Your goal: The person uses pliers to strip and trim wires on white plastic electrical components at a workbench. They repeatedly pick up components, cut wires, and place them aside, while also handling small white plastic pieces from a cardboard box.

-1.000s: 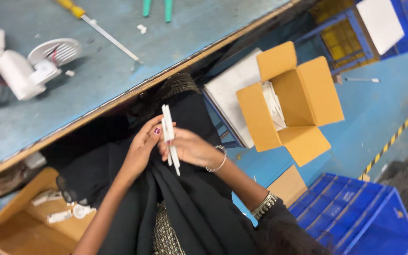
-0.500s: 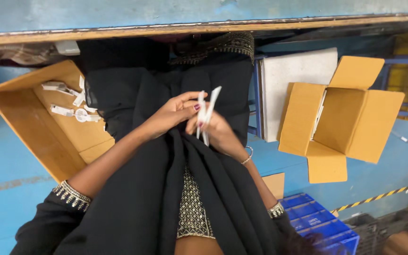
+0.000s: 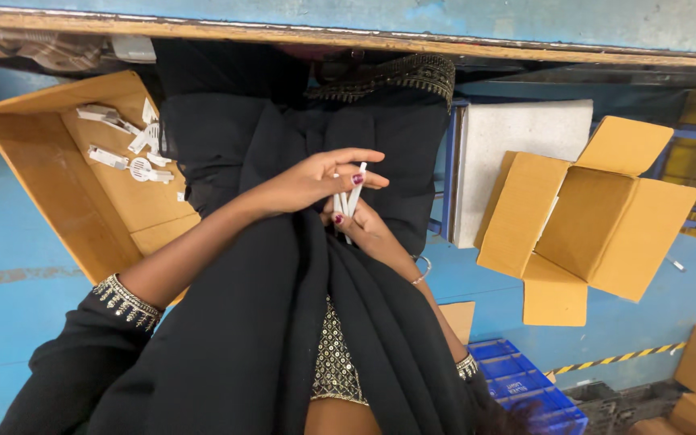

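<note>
While the person's lap fills the middle of the view, draped in black cloth (image 3: 227,322), both hands meet above it, just below the wooden edge of the counter (image 3: 348,36) that runs across the top. The left hand (image 3: 312,181) comes in from the left, its fingers (image 3: 356,157) curled in a closed grip over the upper part of the white plastic strips (image 3: 351,200). The right hand (image 3: 368,229) lies under them, and its grip is closed around their lower ends, though the left hand hides part of it. A thin bangle (image 3: 422,270) sits on the right wrist.

Open room is narrow here. To the left, an open cardboard box (image 3: 50,185) lies close beside the knee, with small white plastic parts (image 3: 126,145) scattered inside it. To the right, a flat grey board (image 3: 521,149) leans near the lap, and past it stands a second cardboard box (image 3: 598,221) with its flaps spread wide. A blue crate (image 3: 529,387) sits low at the right, near the elbow. Bare blue floor (image 3: 10,298) shows between these things.

The strips are slim, straight and white, held together as a small bundle, slightly tilted from upright. How many there are cannot be told.
</note>
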